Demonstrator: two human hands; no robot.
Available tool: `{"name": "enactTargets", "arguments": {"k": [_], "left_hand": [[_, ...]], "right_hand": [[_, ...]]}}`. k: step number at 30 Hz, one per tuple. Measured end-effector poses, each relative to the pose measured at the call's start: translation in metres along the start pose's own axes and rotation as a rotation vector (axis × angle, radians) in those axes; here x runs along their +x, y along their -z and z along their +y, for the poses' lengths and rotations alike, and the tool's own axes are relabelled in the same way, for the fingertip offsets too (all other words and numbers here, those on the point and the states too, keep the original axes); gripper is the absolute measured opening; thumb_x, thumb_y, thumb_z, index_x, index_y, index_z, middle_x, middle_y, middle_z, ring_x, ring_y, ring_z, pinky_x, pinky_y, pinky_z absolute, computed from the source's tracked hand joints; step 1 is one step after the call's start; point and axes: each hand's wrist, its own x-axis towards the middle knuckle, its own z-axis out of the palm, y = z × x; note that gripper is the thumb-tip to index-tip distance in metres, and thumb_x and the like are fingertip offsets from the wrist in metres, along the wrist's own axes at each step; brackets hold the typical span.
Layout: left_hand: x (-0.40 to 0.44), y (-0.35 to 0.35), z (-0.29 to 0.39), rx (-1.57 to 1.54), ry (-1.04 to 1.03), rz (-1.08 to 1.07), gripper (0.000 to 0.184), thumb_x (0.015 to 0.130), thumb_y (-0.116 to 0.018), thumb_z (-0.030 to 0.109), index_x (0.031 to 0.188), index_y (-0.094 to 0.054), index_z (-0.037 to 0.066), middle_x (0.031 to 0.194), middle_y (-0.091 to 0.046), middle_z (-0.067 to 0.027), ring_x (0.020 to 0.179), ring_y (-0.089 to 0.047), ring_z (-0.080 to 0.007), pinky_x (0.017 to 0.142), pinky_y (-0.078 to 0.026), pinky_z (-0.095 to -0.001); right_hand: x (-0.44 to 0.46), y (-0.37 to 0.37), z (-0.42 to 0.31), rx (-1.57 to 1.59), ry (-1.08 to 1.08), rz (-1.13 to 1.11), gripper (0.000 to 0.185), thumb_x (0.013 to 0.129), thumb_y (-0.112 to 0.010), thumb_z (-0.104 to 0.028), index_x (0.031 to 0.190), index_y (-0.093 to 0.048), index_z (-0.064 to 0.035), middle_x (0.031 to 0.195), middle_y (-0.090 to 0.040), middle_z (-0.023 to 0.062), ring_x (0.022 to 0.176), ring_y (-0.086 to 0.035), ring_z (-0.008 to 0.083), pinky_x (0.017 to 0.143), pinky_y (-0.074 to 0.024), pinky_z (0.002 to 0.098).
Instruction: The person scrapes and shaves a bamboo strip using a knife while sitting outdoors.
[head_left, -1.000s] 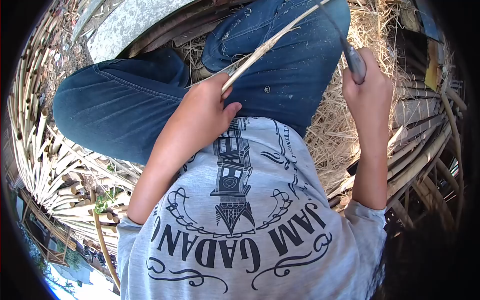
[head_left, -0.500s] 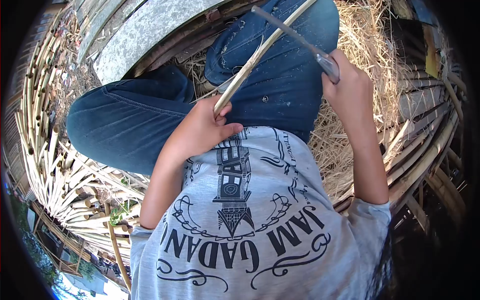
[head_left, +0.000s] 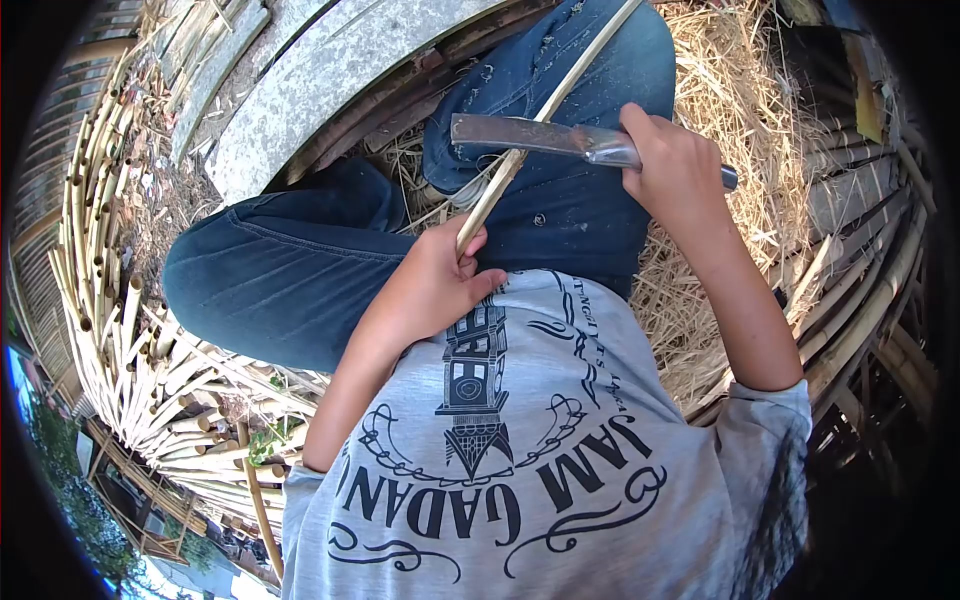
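Note:
A long pale bamboo strip (head_left: 585,68) slants from my lap up over my knee and past the top edge of the view. My left hand (head_left: 437,282) is closed around its near end, close to my shirt. In my right hand (head_left: 680,170) is the metal handle of a machete-like knife (head_left: 520,135), fingers wrapped around it. Its broad flat blade points left and lies across the strip a little beyond my left hand. Whether the edge bites into the strip I cannot tell. My crossed legs in blue jeans (head_left: 290,265) are beneath, dotted with small shavings.
Straw-like shavings (head_left: 725,70) cover the ground at the right. Grey weathered boards (head_left: 310,80) lie ahead of my legs. Stacked bamboo poles (head_left: 105,230) fan out at the left, and more poles (head_left: 870,300) lie at the right edge.
The knife has come down from a raised, edge-on angle; its flat side now faces me across the strip. The head view has shifted slightly. My left hand keeps its hold.

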Motion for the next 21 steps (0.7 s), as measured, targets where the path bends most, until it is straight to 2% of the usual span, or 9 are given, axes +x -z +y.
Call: {"name": "enactTargets", "arguments": {"k": [2,5,9,15,18,19,21], "left_hand": [[-0.001,0.003,-0.001,0.023,0.022,-0.029,0.031,0.082,-0.072,-0.003,0.102,-0.048,-0.001,0.074,-0.033,0.0069,0.056,-0.031,-0.0006,0.05,-0.03,-0.0203],[-0.001,0.003,0.004,0.018,0.08,-0.021,0.031,0.083,-0.072,-0.002,0.102,-0.048,-0.001,0.075,-0.035,0.0061,0.056,-0.033,-0.001,0.05,-0.031,-0.0207],[-0.003,0.001,0.002,0.016,0.03,-0.004,0.032,0.083,-0.072,-0.002,0.103,-0.048,-0.001,0.076,-0.035,0.0058,0.057,-0.034,-0.0008,0.05,-0.031,-0.0206],[-0.004,0.002,-0.002,0.022,0.028,-0.038,0.033,0.082,-0.072,-0.002,0.105,-0.048,-0.001,0.076,-0.036,0.0058,0.058,-0.033,-0.001,0.051,-0.031,-0.0204],[-0.005,0.005,0.002,-0.011,0.014,-0.036,0.032,0.082,-0.074,-0.001,0.101,-0.048,0.001,0.074,-0.036,0.0063,0.057,-0.033,-0.0012,0.051,-0.031,-0.0203],[-0.006,0.006,0.005,-0.001,-0.016,-0.027,0.031,0.082,-0.074,0.0,0.095,-0.046,0.002,0.073,-0.035,0.0065,0.058,-0.033,-0.0012,0.051,-0.03,-0.0202],[-0.005,0.011,0.012,0.036,-0.072,-0.011,0.031,0.082,-0.075,0.001,0.089,-0.045,0.004,0.072,-0.035,0.0068,0.058,-0.032,-0.0012,0.051,-0.029,-0.0202]], "right_hand": [[0.003,0.0,0.004,-0.016,-0.005,0.026,0.03,0.068,-0.073,-0.006,0.091,-0.054,-0.0076,0.069,-0.062,0.01,0.064,-0.066,0.0316,0.053,-0.0512,0.0411],[0.005,-0.005,0.011,-0.006,0.024,0.06,0.032,0.067,-0.074,-0.007,0.092,-0.054,-0.0083,0.069,-0.061,0.0095,0.064,-0.065,0.0316,0.053,-0.0504,0.0417],[0.002,0.002,0.016,-0.066,-0.014,0.031,0.037,0.064,-0.077,-0.008,0.093,-0.053,-0.0098,0.071,-0.062,0.0088,0.065,-0.065,0.0312,0.055,-0.0505,0.0423],[0.0,0.003,0.019,-0.071,-0.053,0.043,0.036,0.066,-0.076,-0.008,0.094,-0.053,-0.0103,0.073,-0.063,0.0088,0.067,-0.066,0.0318,0.057,-0.0505,0.0424],[-0.002,0.012,0.013,-0.039,-0.066,0.009,0.033,0.069,-0.075,-0.009,0.095,-0.054,-0.0096,0.074,-0.063,0.0097,0.069,-0.066,0.0321,0.059,-0.0505,0.0429],[-0.004,0.015,0.008,-0.037,-0.064,0.028,0.033,0.069,-0.075,-0.009,0.095,-0.054,-0.0096,0.074,-0.063,0.0097,0.069,-0.066,0.0321,0.059,-0.0505,0.0429],[-0.006,0.025,-0.003,0.137,-0.055,0.065,0.031,0.071,-0.075,-0.01,0.094,-0.054,-0.0068,0.074,-0.063,0.0109,0.07,-0.065,0.0334,0.061,-0.0504,0.0436]]}}
